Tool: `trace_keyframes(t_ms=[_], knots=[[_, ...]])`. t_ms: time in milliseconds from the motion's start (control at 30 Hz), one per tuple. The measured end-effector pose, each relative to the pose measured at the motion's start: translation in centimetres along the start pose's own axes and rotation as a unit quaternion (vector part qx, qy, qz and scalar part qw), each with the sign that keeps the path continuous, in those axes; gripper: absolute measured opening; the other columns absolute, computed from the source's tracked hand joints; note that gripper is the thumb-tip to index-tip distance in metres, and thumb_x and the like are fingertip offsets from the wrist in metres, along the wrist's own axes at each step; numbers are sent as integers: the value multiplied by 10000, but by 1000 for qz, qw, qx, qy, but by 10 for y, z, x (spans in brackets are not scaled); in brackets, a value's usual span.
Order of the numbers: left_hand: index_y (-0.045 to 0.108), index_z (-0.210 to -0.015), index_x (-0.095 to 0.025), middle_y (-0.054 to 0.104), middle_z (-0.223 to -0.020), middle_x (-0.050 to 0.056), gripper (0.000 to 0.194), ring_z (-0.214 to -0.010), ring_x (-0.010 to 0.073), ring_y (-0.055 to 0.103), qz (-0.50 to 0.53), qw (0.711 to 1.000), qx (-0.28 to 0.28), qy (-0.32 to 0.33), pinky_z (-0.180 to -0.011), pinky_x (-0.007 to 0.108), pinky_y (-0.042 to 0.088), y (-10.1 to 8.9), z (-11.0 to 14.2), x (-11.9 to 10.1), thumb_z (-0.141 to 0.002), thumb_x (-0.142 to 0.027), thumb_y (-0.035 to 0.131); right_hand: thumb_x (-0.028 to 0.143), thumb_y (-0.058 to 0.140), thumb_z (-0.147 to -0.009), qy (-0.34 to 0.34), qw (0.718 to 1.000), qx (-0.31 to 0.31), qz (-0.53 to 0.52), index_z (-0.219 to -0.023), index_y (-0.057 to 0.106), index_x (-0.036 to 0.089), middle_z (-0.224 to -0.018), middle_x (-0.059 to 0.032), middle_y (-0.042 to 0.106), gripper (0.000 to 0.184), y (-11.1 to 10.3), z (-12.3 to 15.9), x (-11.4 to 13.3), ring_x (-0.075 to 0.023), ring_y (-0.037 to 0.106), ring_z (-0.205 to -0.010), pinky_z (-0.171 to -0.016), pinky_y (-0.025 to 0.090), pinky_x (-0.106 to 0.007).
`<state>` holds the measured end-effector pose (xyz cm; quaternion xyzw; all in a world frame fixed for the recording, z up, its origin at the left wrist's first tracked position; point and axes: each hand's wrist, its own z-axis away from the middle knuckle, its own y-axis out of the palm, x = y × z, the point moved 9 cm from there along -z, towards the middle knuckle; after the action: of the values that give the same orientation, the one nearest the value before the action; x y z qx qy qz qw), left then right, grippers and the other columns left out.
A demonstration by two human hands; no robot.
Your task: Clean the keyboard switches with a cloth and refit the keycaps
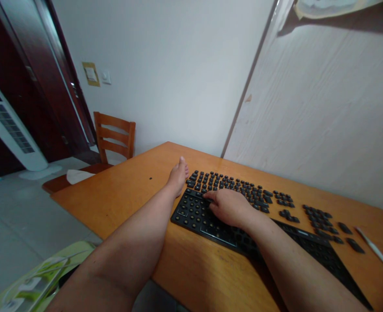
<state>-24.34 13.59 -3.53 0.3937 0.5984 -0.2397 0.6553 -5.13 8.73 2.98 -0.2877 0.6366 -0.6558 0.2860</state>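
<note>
A black keyboard base (191,216) lies on the wooden table, its left part showing bare key switches without caps. My right hand (232,206) reaches over it, index finger stretched out and touching the upper row near the left end; the thumb is apart from it. No object shows in that hand, though its underside is hidden. Beside the keyboard's upper left corner, my left hand (178,175) rests on its edge with the thumb up, apart from the partly visible fingers. Loose black keycaps (233,184) are laid out in rows behind the base.
More keycaps (319,219) sit at the right, near a thin white stick-like tool (378,251). One tiny dark piece (150,178) lies on the left of the table (129,195). A wooden chair (115,136) stands at the far left edge, and a wall (184,78) rises behind.
</note>
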Motion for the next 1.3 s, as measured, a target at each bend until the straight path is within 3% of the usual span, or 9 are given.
trace_keyframes(t_ms=[600, 800, 1067, 1200, 1300], knots=[[582, -1233, -86, 588, -1329, 239, 739, -1201, 269, 604, 0, 1000, 7, -4, -984, 364, 492, 2, 2, -1, -927, -707, 323, 240, 472, -849, -5, 1000, 5, -14, -1352, 599, 358, -1186, -57, 727, 531, 0, 0, 5, -274, 677, -1080, -888, 510, -402], [598, -1180, -98, 600, -1303, 234, 732, -1195, 275, 607, 6, 1000, 7, -2, -980, 359, 494, 2, 0, 0, -912, -725, 330, 235, 492, -860, 23, 998, -30, -47, -1370, 593, 298, -1252, -60, 696, 524, -19, 2, -19, -258, 645, -1125, -945, 473, -370], [618, -1092, -121, 634, -1242, 218, 670, -1171, 266, 625, 12, 1000, 8, -4, -973, 374, 502, 2, -1, 0, -924, -706, 338, 323, 477, -917, 84, 985, -103, -112, -1347, 618, 255, -1108, -83, 740, 458, -48, 8, -54, -243, 672, -983, -837, 475, -331], [616, -1120, -110, 624, -1271, 228, 667, -1184, 263, 625, 20, 1000, 15, -13, -982, 367, 500, 4, 1, 0, -934, -689, 340, 372, 481, -923, 117, 980, -107, -119, -1338, 627, 234, -975, -92, 752, 461, -52, 4, -67, -234, 674, -862, -774, 469, -334], [596, -1190, -95, 598, -1317, 241, 703, -1205, 263, 615, 22, 1000, 13, -18, -997, 365, 494, 3, 0, 1, -936, -693, 328, 370, 498, -920, 119, 981, -101, -119, -1327, 630, 220, -1004, -97, 750, 454, -50, -5, -73, -223, 672, -867, -765, 470, -319]])
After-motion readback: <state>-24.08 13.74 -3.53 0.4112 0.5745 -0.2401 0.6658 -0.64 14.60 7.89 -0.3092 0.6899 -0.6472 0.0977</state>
